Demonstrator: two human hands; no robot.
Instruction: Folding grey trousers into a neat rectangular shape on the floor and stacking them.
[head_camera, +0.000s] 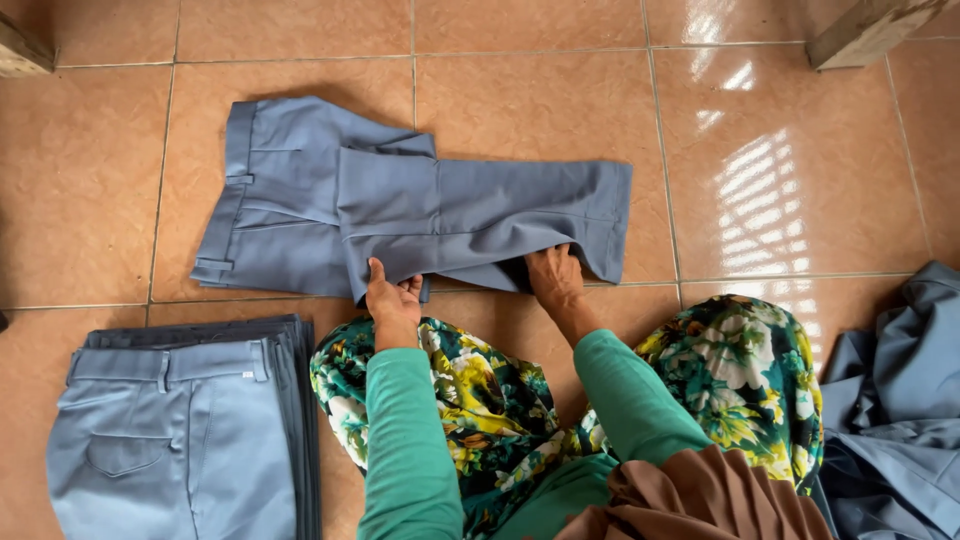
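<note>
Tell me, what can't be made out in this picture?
Head view only:
- Right hand: fingers tucked under the folded grey trousers.
- Stack of trousers: cut off by the bottom edge.
- Heap of grey cloth: cut off by the right edge.
- Wooden pieces: cropped at the top.

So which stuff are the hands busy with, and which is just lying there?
In use:
- half-folded trousers
- left hand
- right hand

Lying about:
- stack of folded trousers
- heap of grey clothes
- wooden leg
</note>
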